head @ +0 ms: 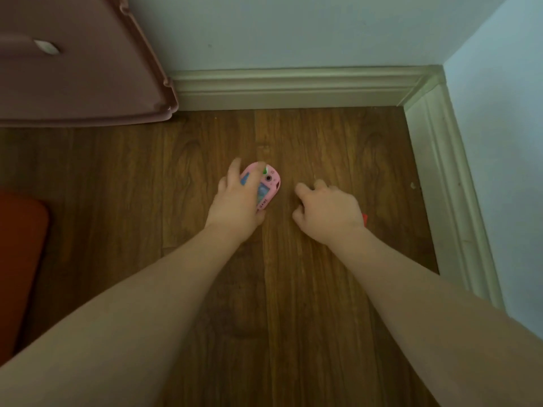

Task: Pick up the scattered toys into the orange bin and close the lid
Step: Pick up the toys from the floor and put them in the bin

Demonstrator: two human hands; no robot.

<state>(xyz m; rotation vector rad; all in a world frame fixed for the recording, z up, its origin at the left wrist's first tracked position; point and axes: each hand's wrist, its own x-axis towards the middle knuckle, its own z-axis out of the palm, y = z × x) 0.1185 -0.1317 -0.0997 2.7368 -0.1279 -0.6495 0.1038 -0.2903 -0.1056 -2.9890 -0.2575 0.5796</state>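
So, left hand [235, 201] lies over a pink toy [269, 186] on the wood floor [323, 289], fingers [235, 171] curled round its left side, grasping it. Toy has a small screen, a round button, and reads "GAME" along the lower edge. Right hand [329, 212] just beside it, fingers curled under; a red bit [365, 220] peeks out behind it, cannot tell if gripped. Orange bin [20, 259] at left edge. Pink plastic piece [88, 69] top left by the baseboard [293, 86].
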